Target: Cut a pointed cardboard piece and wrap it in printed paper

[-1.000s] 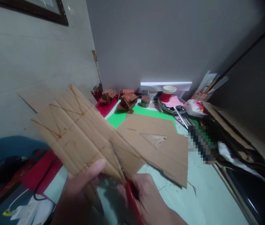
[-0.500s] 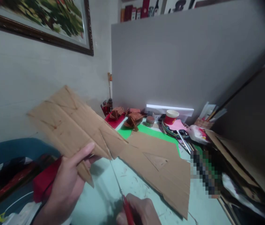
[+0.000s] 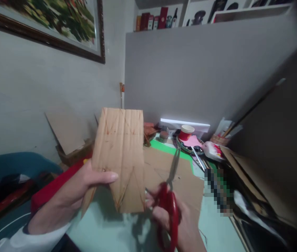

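Observation:
My left hand [image 3: 92,182] grips a piece of brown corrugated cardboard [image 3: 122,147] with the thumb across its front. The cardboard stands nearly upright, with triangles drawn along its top and lower edges and a notch cut in the bottom. In my right hand [image 3: 180,217] are scissors [image 3: 174,206] with red handles, their blades pointing up and away from the cardboard. Some right fingers are at or near the cardboard's lower right edge; blur hides whether they touch it. Behind lies a larger cardboard sheet [image 3: 187,175] with pencilled lines, on the table.
Toward the back are a paper cup [image 3: 186,133] on a round palette [image 3: 201,149], a small jar [image 3: 163,135] and a reddish-brown model [image 3: 150,132]. Brushes and cardboard sheets crowd the right side. A teal chair [image 3: 19,161] is at the left.
The held cardboard has turned from slanted to nearly upright and shifted right. The scissors have left its cut edge and now point upward, to its right. The view has tilted slightly.

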`<state>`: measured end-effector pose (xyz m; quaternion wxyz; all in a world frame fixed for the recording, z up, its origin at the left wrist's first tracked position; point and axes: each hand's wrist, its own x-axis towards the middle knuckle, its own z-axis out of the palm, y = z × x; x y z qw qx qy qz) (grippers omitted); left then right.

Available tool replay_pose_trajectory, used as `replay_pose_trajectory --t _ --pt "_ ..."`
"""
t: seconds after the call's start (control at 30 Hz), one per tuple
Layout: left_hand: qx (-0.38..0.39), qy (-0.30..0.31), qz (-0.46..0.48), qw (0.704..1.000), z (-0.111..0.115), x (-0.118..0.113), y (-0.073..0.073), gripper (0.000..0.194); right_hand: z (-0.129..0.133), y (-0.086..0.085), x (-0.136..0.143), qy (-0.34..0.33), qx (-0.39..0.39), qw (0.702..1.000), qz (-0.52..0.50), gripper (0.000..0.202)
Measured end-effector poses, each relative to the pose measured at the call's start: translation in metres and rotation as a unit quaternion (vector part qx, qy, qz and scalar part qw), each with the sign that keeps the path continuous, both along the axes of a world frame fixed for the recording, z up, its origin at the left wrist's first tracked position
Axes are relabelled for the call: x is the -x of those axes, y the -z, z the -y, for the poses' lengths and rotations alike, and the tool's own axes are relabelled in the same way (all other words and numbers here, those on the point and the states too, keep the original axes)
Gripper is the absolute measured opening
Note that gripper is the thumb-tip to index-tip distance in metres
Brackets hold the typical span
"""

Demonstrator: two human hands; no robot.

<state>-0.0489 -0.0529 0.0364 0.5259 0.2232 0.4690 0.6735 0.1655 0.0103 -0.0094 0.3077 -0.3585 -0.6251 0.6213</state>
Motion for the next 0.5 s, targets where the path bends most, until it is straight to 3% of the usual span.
replay_pose_trajectory --t 0.07,0.13,0.2,0.3,0.37,0.4,0.43,0.5 --pt "-0.003 0.060 0.004 0.998 -0.004 -0.015 0.003 0.059 0.001 -0.007 0.000 0.011 0.015 1.000 -0.011 0.036" --pt "0.000 0.075 0.022 0.997 -0.010 -0.025 0.004 0.060 0.002 -0.010 0.000 0.025 0.013 1.000 -0.005 0.037" --pt "0.009 0.049 0.048 0.998 -0.015 -0.030 0.002 0.049 0.001 -0.011 -0.001 0.041 0.013 0.999 -0.009 0.040" --pt "-0.004 -0.039 0.066 0.997 -0.015 -0.034 0.003 0.017 -0.003 -0.011 -0.004 0.072 0.006 0.997 -0.026 0.040" --pt "-0.022 -0.082 0.060 0.995 -0.010 -0.040 0.010 0.014 -0.006 -0.012 -0.004 0.093 0.000 0.995 -0.042 0.040" --pt "-0.026 -0.072 0.062 0.995 -0.007 -0.044 0.015 0.021 -0.007 -0.013 -0.004 0.099 -0.002 0.994 -0.049 0.041" --pt "-0.025 -0.019 0.060 0.998 -0.004 -0.049 0.021 0.027 -0.008 -0.014 -0.004 0.100 -0.002 0.994 -0.054 0.041" --pt "0.015 0.034 0.050 0.998 0.000 -0.059 0.031 0.026 -0.006 -0.015 -0.004 0.090 0.003 0.994 -0.054 0.041"
